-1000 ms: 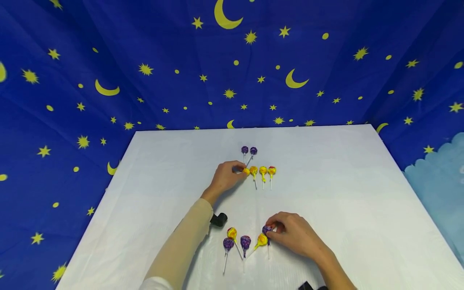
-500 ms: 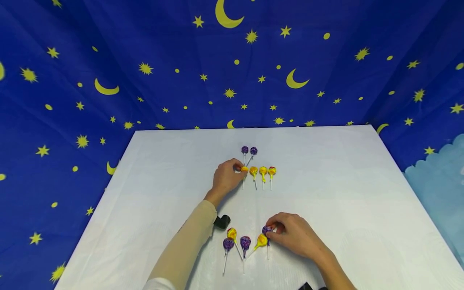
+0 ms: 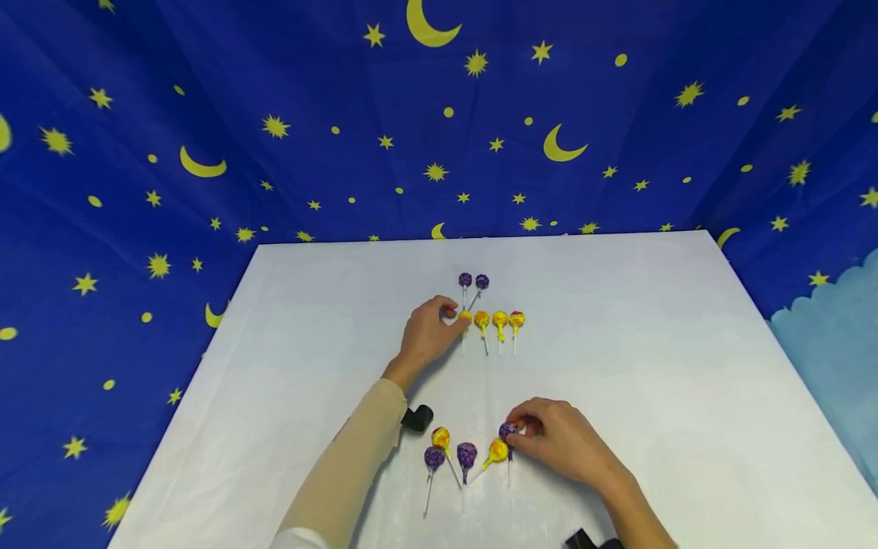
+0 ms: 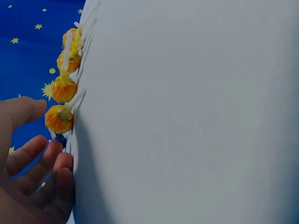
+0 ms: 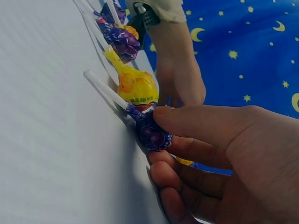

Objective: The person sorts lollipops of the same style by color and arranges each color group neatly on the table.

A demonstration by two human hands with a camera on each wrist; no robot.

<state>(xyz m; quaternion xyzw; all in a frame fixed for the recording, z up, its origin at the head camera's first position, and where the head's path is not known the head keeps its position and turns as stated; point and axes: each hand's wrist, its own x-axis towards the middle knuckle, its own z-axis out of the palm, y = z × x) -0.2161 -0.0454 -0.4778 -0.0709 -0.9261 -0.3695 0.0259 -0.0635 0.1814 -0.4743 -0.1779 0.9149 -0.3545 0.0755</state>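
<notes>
At the left end of a row of yellow lollipops, my left hand is beside the end yellow lollipop. Its thumb and fingers are spread apart, and a gap shows between them and the candy in the left wrist view. Nearer the front, my right hand pinches the head of a purple lollipop between thumb and forefinger; its white stick points towards the front. Right against it lies a yellow lollipop. The left palm is hidden in the head view.
Two purple lollipops lie behind the yellow row. Left of my right hand are a purple lollipop, another purple one and a yellow one. A white table lies beneath; a blue star-patterned cloth hangs behind.
My left hand has set the end yellow lollipop straight, its stick swinging into view towards the front, then loosened its fingers from it. The right hand stays in place with the purple lollipop.
</notes>
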